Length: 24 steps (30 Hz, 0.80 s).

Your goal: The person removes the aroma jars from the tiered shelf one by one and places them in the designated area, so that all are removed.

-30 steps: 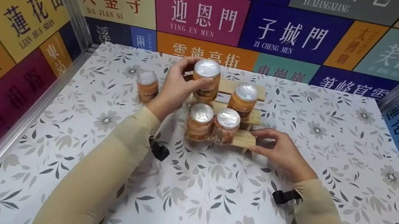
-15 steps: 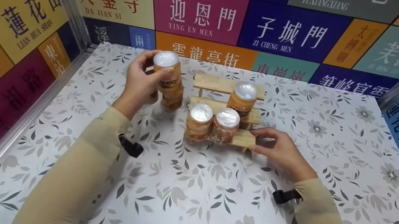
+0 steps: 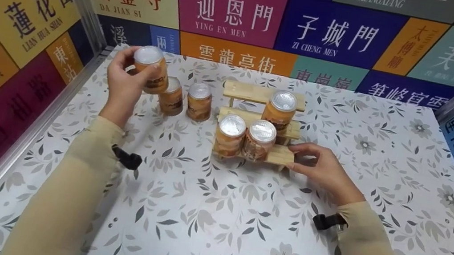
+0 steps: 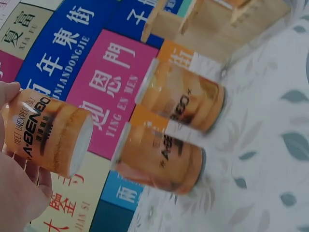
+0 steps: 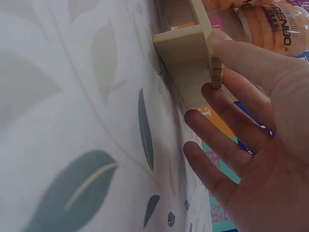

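Fingers (L hand) round can abv tbl

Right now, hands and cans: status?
Left hand gripping raised can. Right hand pinching end of wooden rack. Two standing cans nearby, possibly in the way.

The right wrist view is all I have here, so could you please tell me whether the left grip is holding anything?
Observer: Yes, the left grip is holding an orange can.
Operator: Thank you; may I ask whether that can is resting on anything?
Observer: It is not; it is held in the air above the table.
Operator: Would you kindly say whether any cans stand directly on the table?
Observer: Two do, side by side to the left of the wooden stand: a nearer-left can and a nearer-stand can.
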Motion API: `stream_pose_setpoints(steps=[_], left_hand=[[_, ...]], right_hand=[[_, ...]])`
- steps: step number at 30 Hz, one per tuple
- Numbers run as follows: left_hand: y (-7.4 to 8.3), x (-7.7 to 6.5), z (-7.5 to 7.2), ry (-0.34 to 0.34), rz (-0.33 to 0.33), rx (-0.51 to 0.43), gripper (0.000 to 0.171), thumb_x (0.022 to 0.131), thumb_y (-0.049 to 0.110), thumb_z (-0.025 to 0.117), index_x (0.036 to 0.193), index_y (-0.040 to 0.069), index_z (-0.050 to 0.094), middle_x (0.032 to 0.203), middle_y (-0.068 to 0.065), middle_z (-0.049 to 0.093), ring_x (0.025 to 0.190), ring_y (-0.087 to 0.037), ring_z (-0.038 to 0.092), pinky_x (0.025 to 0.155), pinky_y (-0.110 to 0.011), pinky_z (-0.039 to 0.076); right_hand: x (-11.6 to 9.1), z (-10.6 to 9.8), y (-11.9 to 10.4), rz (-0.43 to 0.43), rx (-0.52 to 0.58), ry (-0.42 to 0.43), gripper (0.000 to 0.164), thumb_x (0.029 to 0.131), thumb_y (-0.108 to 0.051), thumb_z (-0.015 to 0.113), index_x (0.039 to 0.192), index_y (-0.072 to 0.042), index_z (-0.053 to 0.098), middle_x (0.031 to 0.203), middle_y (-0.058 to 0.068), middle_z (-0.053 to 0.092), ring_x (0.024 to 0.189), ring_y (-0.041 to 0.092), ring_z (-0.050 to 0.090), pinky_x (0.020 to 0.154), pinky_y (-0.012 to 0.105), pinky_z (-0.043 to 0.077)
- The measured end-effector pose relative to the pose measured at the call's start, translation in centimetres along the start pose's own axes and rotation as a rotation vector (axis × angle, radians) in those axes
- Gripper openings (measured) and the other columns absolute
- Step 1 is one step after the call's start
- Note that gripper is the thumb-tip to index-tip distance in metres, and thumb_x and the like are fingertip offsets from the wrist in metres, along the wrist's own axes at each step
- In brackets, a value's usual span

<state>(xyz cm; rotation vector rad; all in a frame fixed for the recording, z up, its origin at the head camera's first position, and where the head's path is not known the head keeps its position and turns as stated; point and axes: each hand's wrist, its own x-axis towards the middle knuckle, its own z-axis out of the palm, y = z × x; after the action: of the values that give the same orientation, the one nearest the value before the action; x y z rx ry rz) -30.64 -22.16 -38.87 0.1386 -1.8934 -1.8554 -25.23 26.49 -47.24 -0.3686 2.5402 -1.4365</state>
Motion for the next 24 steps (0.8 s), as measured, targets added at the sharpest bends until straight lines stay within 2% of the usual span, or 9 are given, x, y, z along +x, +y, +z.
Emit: stream_pose_setpoints(steps=[5, 14, 22, 24], left_hand=[[-1.1, 0.4, -0.9, 0.025, -0.003, 0.052, 0.054, 0.086, 0.017, 0.085, 0.134, 0.012, 0.060, 0.133, -0.004, 0.057, 0.124, -0.016, 0.051, 0.106, -0.030, 0.046], [-3.3, 1.1, -2.1, 0.085, -0.064, 0.068, 0.052, 0.088, 0.015, 0.082, 0.134, 0.012, 0.059, 0.131, -0.002, 0.056, 0.122, -0.015, 0.050, 0.104, -0.030, 0.047], [-5.1, 1.6, -2.9, 0.155, -0.131, 0.037, 0.050, 0.085, 0.008, 0.079, 0.131, 0.011, 0.060, 0.129, -0.001, 0.056, 0.119, -0.014, 0.050, 0.101, -0.028, 0.048], [-5.6, 1.6, -3.0, 0.155, -0.145, 0.045, 0.051, 0.086, 0.010, 0.079, 0.133, 0.011, 0.059, 0.129, -0.001, 0.056, 0.119, -0.013, 0.050, 0.100, -0.028, 0.048]], right_hand=[[0.0, -0.1, -0.2, 0.007, 0.001, -0.003, 0.048, 0.086, -0.018, 0.085, 0.129, -0.007, 0.069, 0.132, 0.014, 0.067, 0.117, 0.033, 0.067, 0.104, 0.045, 0.054], [-0.2, 0.0, -0.2, 0.027, 0.015, -0.003, 0.049, 0.085, -0.019, 0.085, 0.130, -0.009, 0.068, 0.131, 0.014, 0.068, 0.113, 0.033, 0.068, 0.095, 0.027, 0.057], [-0.2, 0.0, -0.2, 0.015, 0.015, 0.012, 0.047, 0.085, -0.017, 0.085, 0.129, -0.008, 0.069, 0.128, 0.014, 0.069, 0.112, 0.032, 0.068, 0.095, 0.027, 0.057], [-0.2, 0.1, -0.1, 0.011, 0.014, 0.010, 0.047, 0.086, -0.017, 0.085, 0.129, -0.007, 0.069, 0.128, 0.015, 0.069, 0.112, 0.032, 0.068, 0.095, 0.027, 0.057]])
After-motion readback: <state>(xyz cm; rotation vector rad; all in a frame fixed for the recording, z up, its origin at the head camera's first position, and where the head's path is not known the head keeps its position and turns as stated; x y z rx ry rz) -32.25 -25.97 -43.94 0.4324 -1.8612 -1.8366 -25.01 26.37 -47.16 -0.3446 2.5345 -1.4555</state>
